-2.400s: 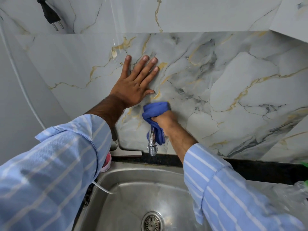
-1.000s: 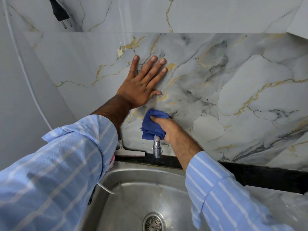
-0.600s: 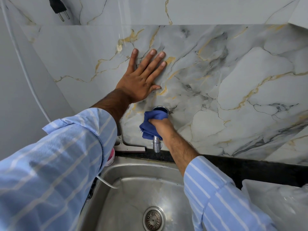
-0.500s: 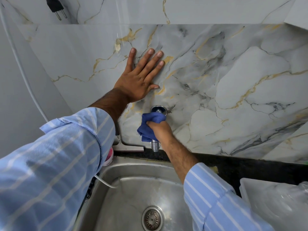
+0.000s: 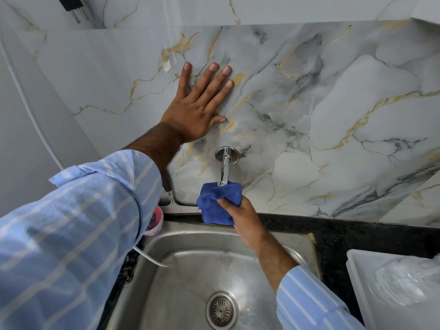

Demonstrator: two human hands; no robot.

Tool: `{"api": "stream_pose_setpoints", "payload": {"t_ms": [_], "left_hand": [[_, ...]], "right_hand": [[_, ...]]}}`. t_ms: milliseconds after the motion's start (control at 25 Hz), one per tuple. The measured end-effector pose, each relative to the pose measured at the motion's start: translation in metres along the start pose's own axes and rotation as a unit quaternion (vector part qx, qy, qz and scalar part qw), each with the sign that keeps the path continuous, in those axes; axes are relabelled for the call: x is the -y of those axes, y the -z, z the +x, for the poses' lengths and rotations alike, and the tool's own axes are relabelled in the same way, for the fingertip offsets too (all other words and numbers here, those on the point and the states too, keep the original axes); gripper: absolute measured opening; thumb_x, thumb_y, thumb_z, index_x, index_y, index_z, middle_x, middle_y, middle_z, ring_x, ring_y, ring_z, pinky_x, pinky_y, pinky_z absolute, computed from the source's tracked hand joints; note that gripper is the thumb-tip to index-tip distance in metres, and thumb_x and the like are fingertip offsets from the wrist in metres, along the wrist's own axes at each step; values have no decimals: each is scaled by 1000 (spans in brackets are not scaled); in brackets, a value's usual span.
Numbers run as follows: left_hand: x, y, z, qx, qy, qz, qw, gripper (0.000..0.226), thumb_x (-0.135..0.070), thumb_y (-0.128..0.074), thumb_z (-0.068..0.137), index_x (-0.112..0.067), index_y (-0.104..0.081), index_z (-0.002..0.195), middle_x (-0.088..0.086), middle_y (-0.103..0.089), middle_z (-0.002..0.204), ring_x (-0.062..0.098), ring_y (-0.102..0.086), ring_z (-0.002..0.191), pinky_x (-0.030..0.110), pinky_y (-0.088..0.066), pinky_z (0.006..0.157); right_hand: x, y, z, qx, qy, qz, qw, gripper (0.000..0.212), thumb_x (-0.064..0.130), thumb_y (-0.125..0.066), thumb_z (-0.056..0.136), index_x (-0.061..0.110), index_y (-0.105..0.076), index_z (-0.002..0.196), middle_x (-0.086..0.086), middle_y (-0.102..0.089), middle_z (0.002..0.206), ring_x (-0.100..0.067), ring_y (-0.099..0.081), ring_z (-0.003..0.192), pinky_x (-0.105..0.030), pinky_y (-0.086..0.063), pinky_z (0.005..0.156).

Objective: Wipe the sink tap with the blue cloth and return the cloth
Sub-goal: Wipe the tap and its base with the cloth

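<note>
The right hand (image 5: 240,217) grips the bunched blue cloth (image 5: 217,203), its fingers (image 5: 228,201) curled and pinching the fabric around the lower end of the chrome tap (image 5: 225,169), above the steel sink (image 5: 190,282). The left hand (image 5: 197,108) lies flat on the marble wall (image 5: 333,103), fingers spread, just above the tap's wall flange

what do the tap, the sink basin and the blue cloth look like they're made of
Shiny silver tap: polished chromed metal, mirror reflections. Grey sink basin: likely brushed stainless steel, dull sheen with water marks. Bunched blue cloth: soft fuzzy fabric, perhaps microfibre, gripped by the right hand.
</note>
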State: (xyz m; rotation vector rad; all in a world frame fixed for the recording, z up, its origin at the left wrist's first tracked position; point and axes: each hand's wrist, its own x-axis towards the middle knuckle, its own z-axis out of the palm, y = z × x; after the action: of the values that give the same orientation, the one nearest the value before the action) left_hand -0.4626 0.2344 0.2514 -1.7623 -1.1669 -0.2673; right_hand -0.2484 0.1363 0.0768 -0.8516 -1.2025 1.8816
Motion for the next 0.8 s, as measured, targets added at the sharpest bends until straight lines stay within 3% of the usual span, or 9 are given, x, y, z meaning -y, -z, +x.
{"api": "stream_pose_setpoints", "payload": {"t_ms": [80, 120, 240, 360, 440, 520, 600, 720, 800], "left_hand": [[1, 0, 0, 1, -1, -1, 1000, 78, -59, -36, 110, -6, -17, 164, 19, -20, 170, 42, -20, 157, 76, -14, 118], [1, 0, 0, 0, -1, 0, 1000, 78, -59, -36, 110, -6, -17, 164, 20, -20, 170, 42, -20, 157, 76, -14, 118], [0, 0, 0, -2, -1, 4, 1000, 79, -59, -39, 109, -6, -18, 164, 20, -21, 169, 42, -21, 156, 77, -15, 117], [0, 0, 1, -3, 0, 6, 1000, 80, -59, -41, 108, -5, -20, 163, 20, -21, 169, 42, -22, 156, 77, -17, 117], [0, 1, 2, -3, 1, 5, 1000, 80, -59, -40, 108, -5, -19, 163, 20, -20, 170, 42, -21, 156, 77, -16, 117], [-1, 1, 1, -1, 2, 5, 1000, 79, -59, -38, 109, -6, -18, 164, 20, -20, 170, 42, -20, 157, 76, -15, 118], [-1, 1, 1, 1, 1, 6, 1000, 79, -60, -35, 109, -6, -17, 164, 20, -19, 170, 42, -20, 157, 77, -15, 117], [-1, 0, 1, 0, 0, 7, 1000, 80, -60, -36, 109, -6, -17, 164, 20, -20, 170, 42, -20, 157, 77, -16, 117], [-1, 0, 1, 0, 2, 12, 1000, 81, -61, -38, 108, -6, -17, 164, 20, -19, 170, 42, -20, 157, 77, -16, 117]], "right_hand": [[-2, 4, 0, 21, -18, 115, 993, 61, 30, -74, 78, 0, -58, 129, -11, -72, 113, -19, -71, 102, -31, -59, 83], [-4, 4, -1, 13, -26, 149, 988, 61, 28, -71, 79, -2, -55, 131, -9, -73, 109, -17, -73, 97, -28, -60, 78], [-7, 2, -3, 4, -26, 196, 980, 33, 20, -50, 95, 4, -58, 123, -2, -75, 79, -10, -70, 65, -22, -55, 55], [-10, 0, -7, -14, -20, 218, 976, 27, 13, -35, 106, 2, -56, 117, 0, -64, 56, -7, -52, 42, -20, -42, 40], [-12, 0, -11, -28, -13, 228, 973, 27, 8, -38, 105, -5, -51, 125, 1, -69, 64, -6, -61, 50, -20, -48, 45], [-16, 0, -12, -15, 11, 193, 981, 33, 3, -52, 99, -7, -52, 131, -5, -75, 91, -13, -72, 78, -25, -57, 63], [-17, -6, -9, 10, 26, 122, 992, 44, 3, -68, 89, 1, -56, 132, -16, -71, 112, -24, -71, 101, -35, -59, 81], [-15, -19, -2, -52, 27, 55, 997, 50, 7, -82, 78, 6, -63, 124, -23, -70, 118, -37, -68, 109, -52, -57, 93], [-17, -23, -1, -84, 49, 0, 995, 47, 15, -84, 76, 9, -66, 119, -17, -73, 113, -32, -71, 105, -54, -57, 92]]}}
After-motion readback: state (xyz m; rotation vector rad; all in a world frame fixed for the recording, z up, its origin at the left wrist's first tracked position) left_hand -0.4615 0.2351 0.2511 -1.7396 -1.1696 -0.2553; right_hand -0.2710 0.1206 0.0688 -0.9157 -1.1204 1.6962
